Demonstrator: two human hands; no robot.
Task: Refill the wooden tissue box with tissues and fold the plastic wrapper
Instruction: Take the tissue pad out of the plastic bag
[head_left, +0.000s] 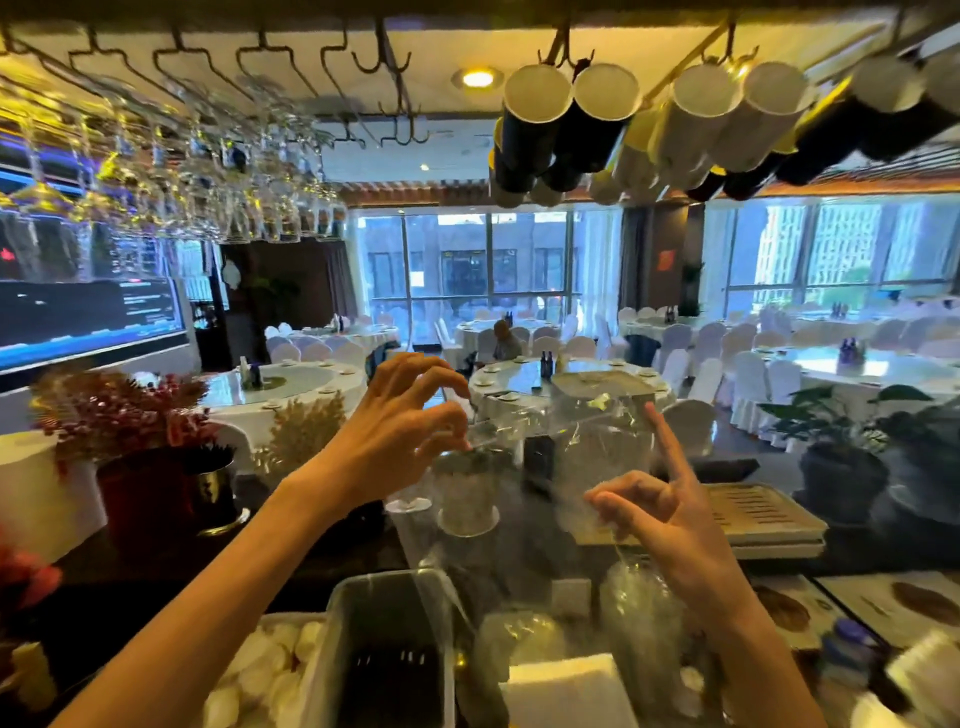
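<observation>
Both hands are being held raised above the bar counter (519, 545), with a sheet of clear plastic wrapper (582, 447) stretched between them. The left hand (400, 431) is pinching the wrapper's upper left edge between thumb and curled fingertips; the remaining fingers are arching loosely above. The right hand (660, 514) is gripping the wrapper's lower right portion between thumb and bent fingers, while its index finger is pointing straight up along the sheet's right edge. The wrapper is hanging in the air, crinkled and see-through, with no part of it touching the counter.

Relative to the wrapper: directly below it, at the near edge of the counter, a white stack of tissues (566, 691) is lying flat. Whether it is sitting inside the wooden tissue box cannot be told; no wooden box can be clearly identified. To the lower left of the wrapper, a clear plastic bin (389, 654) is standing with dark contents. Behind the wrapper, a small potted plant (467, 488) is showing through the sheet. To its right, a slatted tray (758, 514) is resting on the counter. Above it, mugs (623, 119) are hanging from an overhead rack.
</observation>
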